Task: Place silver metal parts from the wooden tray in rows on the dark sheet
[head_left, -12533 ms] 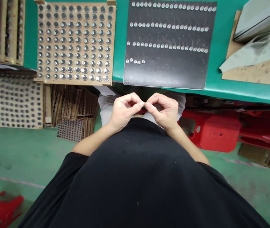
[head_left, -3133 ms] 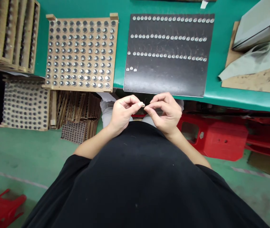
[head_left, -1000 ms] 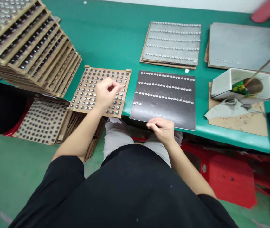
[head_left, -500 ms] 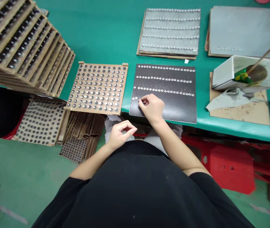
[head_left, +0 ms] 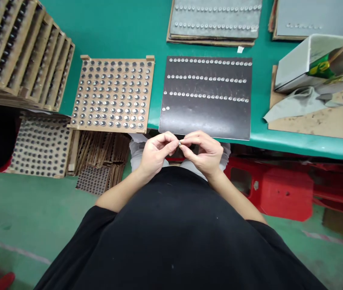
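Observation:
Between my two hands is a small shiny metal piece (head_left: 179, 143), pinched by the fingertips of both. My left hand (head_left: 157, 153) closes on its left side and my right hand (head_left: 203, 151) on its right, just off the table's front edge. Beyond them lies a dark board (head_left: 207, 117) with three long rows of small silvery discs and two discs at the left of a fourth row. To its left, a wooden tray (head_left: 113, 128) carries rows of dark round spots, many with metal pieces on them.
Stacked wooden racks (head_left: 28, 94) rise at the left. A grey board with discs (head_left: 215, 18) lies at the back. At the right are a white box (head_left: 294, 64) with a stick, a cloth (head_left: 295, 105) and a brown board (head_left: 313, 125). A red stool (head_left: 286, 195) stands below.
My right hand has left the dark board and come back towards my body. My left hand has risen to meet it, and both now pinch the small piece. The view has shifted downward.

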Tool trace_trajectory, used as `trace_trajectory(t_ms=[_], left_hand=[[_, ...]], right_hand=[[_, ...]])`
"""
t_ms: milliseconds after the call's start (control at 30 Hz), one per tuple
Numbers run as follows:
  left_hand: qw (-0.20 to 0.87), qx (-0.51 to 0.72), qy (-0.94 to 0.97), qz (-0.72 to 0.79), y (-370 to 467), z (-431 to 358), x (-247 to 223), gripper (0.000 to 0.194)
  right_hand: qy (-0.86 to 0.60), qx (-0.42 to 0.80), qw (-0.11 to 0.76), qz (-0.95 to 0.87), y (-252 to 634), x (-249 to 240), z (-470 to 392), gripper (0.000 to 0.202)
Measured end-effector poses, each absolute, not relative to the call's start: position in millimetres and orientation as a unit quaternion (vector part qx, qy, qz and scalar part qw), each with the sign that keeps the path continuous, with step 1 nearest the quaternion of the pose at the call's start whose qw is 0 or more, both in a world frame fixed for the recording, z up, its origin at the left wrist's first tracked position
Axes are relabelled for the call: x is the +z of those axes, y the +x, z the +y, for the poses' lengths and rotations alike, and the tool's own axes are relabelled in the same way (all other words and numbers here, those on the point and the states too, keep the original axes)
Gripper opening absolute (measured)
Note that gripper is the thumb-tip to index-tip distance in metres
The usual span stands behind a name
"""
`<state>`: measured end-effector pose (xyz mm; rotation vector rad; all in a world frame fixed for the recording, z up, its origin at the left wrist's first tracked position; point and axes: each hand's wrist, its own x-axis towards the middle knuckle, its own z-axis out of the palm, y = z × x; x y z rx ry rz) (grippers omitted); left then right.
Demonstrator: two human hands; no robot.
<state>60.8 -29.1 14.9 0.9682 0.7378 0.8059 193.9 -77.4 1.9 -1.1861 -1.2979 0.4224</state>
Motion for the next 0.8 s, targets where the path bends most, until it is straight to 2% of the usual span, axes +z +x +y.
trace_trajectory(t_ms=[267, 467, 600, 800], left_hand=[[0.752, 0.351, 0.426, 0.359, 64, -34, 18, 0.025], [0.714, 0.383, 0.433, 0.394, 65, -38, 13, 0.020], [0.682, 0.396, 0.476, 0.390, 62, -39, 11, 0.019], [0.686, 0.362, 0.525, 0.350, 60, -41, 12, 0.017]], right_hand=[[-0.534, 0.242, 0.600, -0.544, 200, -2, -86, 0.010], [-0.575, 0.336, 0.627, -0.403, 201, -8, -92, 0.037], [-0.548, 0.412, 0.556, -0.471, 205, 1, -96, 0.037], [-0.592, 0.338, 0.573, -0.455, 203, 8, -95, 0.042]])
